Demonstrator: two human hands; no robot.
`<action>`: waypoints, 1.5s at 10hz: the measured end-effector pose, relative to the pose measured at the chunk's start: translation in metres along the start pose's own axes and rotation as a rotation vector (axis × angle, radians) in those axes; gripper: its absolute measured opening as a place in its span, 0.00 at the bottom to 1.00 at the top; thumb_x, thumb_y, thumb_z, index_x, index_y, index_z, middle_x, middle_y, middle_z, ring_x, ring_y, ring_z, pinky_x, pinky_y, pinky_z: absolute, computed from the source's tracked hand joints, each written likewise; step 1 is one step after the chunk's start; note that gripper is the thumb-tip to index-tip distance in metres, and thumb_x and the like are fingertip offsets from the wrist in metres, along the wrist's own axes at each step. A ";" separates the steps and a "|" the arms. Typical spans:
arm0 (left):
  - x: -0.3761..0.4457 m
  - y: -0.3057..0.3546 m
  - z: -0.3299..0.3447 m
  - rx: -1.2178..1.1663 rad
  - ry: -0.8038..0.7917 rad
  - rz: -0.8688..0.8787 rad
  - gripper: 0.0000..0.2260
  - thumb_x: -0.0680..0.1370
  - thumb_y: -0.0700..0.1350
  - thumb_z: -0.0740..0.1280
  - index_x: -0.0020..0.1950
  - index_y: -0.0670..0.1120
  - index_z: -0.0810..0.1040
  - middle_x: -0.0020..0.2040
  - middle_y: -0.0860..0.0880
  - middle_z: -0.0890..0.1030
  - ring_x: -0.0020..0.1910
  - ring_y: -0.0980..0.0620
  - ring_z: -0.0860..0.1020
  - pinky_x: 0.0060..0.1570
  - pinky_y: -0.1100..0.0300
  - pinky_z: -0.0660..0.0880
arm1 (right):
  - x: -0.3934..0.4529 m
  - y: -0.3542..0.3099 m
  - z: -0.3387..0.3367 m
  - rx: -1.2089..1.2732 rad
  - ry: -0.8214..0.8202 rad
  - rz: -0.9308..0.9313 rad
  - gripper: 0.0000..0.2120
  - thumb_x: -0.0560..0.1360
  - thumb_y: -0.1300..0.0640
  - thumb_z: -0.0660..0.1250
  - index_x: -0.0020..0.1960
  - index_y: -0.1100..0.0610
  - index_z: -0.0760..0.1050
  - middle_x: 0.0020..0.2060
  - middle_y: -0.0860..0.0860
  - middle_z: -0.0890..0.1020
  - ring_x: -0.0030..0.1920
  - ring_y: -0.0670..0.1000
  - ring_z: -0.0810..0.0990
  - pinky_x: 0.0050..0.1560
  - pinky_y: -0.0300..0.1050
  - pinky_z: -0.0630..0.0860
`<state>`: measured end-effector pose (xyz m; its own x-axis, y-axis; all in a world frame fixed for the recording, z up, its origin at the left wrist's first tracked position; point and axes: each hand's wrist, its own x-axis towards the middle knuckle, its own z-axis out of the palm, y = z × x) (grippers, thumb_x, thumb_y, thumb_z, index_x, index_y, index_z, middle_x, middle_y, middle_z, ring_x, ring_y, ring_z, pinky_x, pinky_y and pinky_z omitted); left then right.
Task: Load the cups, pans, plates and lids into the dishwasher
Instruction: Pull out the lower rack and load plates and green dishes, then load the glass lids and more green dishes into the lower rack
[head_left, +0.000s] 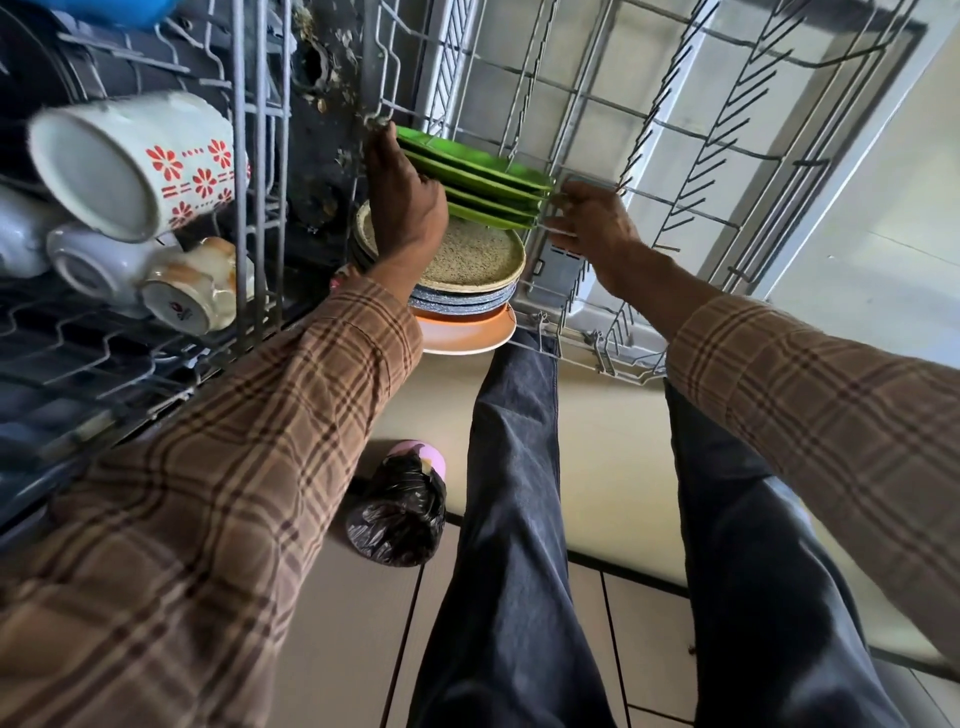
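Left hand (404, 200) curled over the near-left edge of the stack of green plates (478, 179), gripping them together; right hand (592, 221) at the opposite edge, fingers bent round the rims, though exactly how firmly cannot be told through the wires. Held between the two hands above a pile of plates: speckled plate (478, 254) on top, blue-grey ones beneath, an orange plate (467, 332) at the bottom. Just beyond and to the right, the lower rack (675, 156) pulled out, its tines bare. Off to the left, the upper rack (249, 156) with cups lying on their sides, among them a white cup with red flowers (135, 166). Probably stiff, smooth and brittle, heavier as a stack than singly; likely slippery at the glaze, so best taken by opposite rims, then separated and slotted upright one by one between tines. Risk of chipping against wire if tilted carelessly.
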<state>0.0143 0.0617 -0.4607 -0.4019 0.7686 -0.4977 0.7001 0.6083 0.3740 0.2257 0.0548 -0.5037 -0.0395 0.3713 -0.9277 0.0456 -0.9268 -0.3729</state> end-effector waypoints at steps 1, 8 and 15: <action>0.004 -0.004 0.000 0.096 -0.075 -0.041 0.32 0.80 0.32 0.57 0.84 0.39 0.49 0.84 0.41 0.52 0.83 0.47 0.52 0.74 0.69 0.45 | -0.004 0.001 0.021 -0.108 -0.054 -0.042 0.20 0.78 0.71 0.56 0.54 0.51 0.80 0.43 0.47 0.83 0.46 0.48 0.81 0.48 0.43 0.77; -0.242 0.118 -0.065 0.094 -0.087 0.152 0.35 0.77 0.36 0.69 0.81 0.39 0.57 0.79 0.38 0.62 0.80 0.40 0.59 0.79 0.45 0.61 | -0.241 -0.066 -0.063 -1.170 -0.159 -0.530 0.34 0.80 0.60 0.62 0.82 0.60 0.52 0.77 0.62 0.65 0.73 0.62 0.69 0.64 0.48 0.71; -0.500 0.121 -0.341 0.145 0.804 -0.063 0.32 0.83 0.44 0.62 0.83 0.39 0.51 0.83 0.37 0.53 0.82 0.38 0.52 0.81 0.43 0.53 | -0.592 -0.180 0.089 -1.838 -0.426 -1.590 0.40 0.77 0.59 0.66 0.82 0.59 0.47 0.81 0.58 0.51 0.79 0.64 0.54 0.76 0.63 0.61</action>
<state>0.0983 -0.1814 0.1005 -0.7048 0.6746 0.2195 0.7094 0.6655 0.2322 0.1519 -0.0032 0.1146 -0.9771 0.1827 -0.1092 0.2085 0.9245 -0.3192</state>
